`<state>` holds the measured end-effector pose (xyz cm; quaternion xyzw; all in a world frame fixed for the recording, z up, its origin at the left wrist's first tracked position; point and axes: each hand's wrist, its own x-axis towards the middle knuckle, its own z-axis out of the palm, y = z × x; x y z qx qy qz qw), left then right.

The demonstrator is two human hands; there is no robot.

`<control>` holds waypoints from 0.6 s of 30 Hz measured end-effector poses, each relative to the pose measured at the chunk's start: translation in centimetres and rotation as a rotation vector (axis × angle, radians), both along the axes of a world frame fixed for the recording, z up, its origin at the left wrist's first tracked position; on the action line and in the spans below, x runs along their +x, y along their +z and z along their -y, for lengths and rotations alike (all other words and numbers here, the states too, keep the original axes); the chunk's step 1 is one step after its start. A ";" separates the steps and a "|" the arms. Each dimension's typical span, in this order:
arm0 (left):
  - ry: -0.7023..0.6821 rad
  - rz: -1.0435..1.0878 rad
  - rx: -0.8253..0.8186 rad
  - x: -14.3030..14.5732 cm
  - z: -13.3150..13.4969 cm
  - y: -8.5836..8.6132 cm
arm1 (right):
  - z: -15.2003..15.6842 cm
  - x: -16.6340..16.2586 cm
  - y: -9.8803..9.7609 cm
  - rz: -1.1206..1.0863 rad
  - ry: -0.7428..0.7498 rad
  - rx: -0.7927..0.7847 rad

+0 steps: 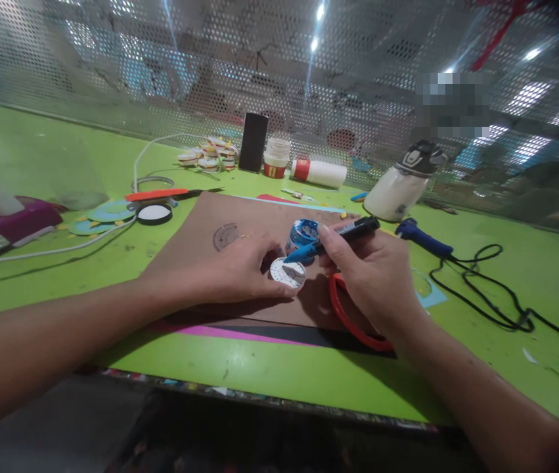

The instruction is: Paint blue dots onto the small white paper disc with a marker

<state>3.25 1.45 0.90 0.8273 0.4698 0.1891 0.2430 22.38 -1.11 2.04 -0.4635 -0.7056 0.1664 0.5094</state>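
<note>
My left hand (232,269) lies on a brown card sheet (195,249), fingers closed round the edge of a small white clock-face disc (286,272). My right hand (372,276) grips a black marker with a blue tip (338,235), its tip touching the disc. A blue round object (303,232) sits just behind the disc. Red scissors (353,322) lie under my right wrist. A drawn circle (225,235) marks the brown sheet.
A white bottle with a black lid (402,184) lies at the back right, beside a blue glue gun (422,238) with a black cable (496,295). Paper discs (111,213), a black-rimmed ring (154,213), a black box (253,141), cups (276,157) and a purple device (8,223) sit left and behind.
</note>
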 end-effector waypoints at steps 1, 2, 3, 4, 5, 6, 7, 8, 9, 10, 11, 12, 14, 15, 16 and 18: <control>-0.005 0.002 -0.006 0.0 0.0 0.0 | 0.1 -0.1 0.0 -0.003 0.004 -0.017; -0.011 0.003 -0.013 0.0 0.0 0.0 | 0.2 -0.1 0.0 -0.009 0.005 -0.030; -0.014 0.005 -0.017 0.0 0.0 0.0 | 0.3 -0.1 -0.1 -0.018 0.001 -0.041; -0.012 0.007 -0.017 0.0 0.0 0.0 | 0.3 -0.2 -0.1 -0.023 -0.005 -0.048; -0.010 0.008 -0.018 0.0 0.0 0.0 | 0.3 -0.2 -0.2 -0.023 -0.011 -0.054; -0.007 0.009 -0.017 0.0 0.0 0.0 | 0.3 -0.2 -0.2 -0.019 -0.017 -0.059; 0.000 0.009 -0.013 0.0 0.0 0.0 | 0.3 -0.3 -0.2 -0.012 -0.024 -0.061; 0.008 0.009 -0.008 0.1 0.0 0.0 | 0.3 -0.3 -0.2 -0.004 -0.030 -0.061; 0.013 0.008 -0.008 0.1 0.1 0.0 | 0.2 -0.3 -0.2 0.001 -0.034 -0.057; 0.017 0.005 -0.012 0.1 0.1 0.0 | 0.2 -0.3 -0.2 0.003 -0.034 -0.051; 0.020 0.003 -0.013 0.1 0.1 0.0 | 0.2 -0.3 -0.3 0.003 -0.032 -0.044; 0.021 0.004 -0.010 0.1 0.0 0.0 | 0.1 -0.3 -0.3 0.003 -0.029 -0.040; 0.013 0.008 -0.004 0.1 0.0 0.0 | 0.1 -0.3 -0.3 0.005 -0.023 -0.039; 0.011 0.008 0.000 0.1 0.0 0.0 | 0.1 -0.3 -0.3 0.007 -0.023 -0.041; 0.009 0.010 0.002 0.1 0.0 -0.1 | 0.0 -0.3 -0.3 0.009 -0.022 -0.041; 0.007 0.014 0.003 0.1 0.0 -0.1 | 0.1 -0.3 -0.3 0.014 -0.023 -0.039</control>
